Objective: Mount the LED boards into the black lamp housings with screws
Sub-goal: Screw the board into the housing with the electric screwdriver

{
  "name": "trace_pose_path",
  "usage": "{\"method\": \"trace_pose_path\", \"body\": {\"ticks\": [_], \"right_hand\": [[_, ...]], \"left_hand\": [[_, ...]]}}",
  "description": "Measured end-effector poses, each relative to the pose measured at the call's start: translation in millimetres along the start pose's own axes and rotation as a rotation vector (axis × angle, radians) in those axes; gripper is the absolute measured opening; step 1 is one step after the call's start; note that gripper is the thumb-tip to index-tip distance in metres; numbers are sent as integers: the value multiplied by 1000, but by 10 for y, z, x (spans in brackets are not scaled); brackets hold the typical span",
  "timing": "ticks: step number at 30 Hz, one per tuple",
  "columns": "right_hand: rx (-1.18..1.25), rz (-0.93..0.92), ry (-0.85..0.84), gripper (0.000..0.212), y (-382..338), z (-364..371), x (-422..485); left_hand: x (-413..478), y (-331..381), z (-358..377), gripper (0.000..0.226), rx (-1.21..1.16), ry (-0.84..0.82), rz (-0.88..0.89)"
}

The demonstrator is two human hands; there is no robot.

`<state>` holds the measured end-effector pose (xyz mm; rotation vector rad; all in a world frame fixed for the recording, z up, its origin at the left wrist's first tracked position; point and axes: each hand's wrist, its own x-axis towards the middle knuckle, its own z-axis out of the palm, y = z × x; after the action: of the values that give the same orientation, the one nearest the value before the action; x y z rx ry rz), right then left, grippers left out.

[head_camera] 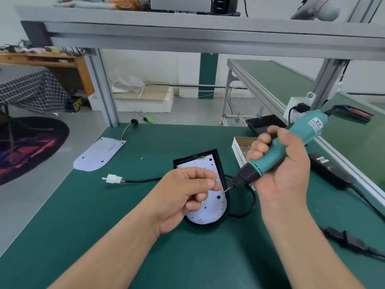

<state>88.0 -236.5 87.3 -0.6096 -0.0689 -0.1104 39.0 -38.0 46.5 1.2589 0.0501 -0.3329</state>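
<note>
My right hand [279,163] grip is wrapped round the teal screwdriver [302,130], bit angled down-left. My left hand [183,192] pinches a screw [226,190] at the bit tip, above the LED board [210,211] seated in the black housing [221,165], mid tabletop [125,205]. A second board [98,154] lies far left.

The green table [145,257] carries a black lamp housing [205,224], a loose LED board [98,155], a white plug [113,178], a screw box [237,150], a black tray [264,123] and a power adapter [329,172].

One wide-angle head-worn camera is looking forward and down, sitting close above the left hand [185,197] and right hand [279,170] over the flat green-matted workbench [83,215], with the grey aluminium shelf frame [187,36] beyond.
</note>
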Motion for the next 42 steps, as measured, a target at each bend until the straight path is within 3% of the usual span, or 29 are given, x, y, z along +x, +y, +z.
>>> {"method": "trace_pose_path", "body": {"ticks": [8,17,26,42], "right_hand": [[37,-83,-6,9,-47,-56,-61],[113,-115,1,4,-67,-81,-48],[122,-120,14,3,-75,-82,-45],[95,-125,-13,4,-62,-72,-54]], "left_hand": [[-7,10,4,17,3,-1,51],[-7,-23,44,4,-7,20,35],[-6,-99,50,18,73,16,41],[5,-190,107,17,16,-24,-16]]}}
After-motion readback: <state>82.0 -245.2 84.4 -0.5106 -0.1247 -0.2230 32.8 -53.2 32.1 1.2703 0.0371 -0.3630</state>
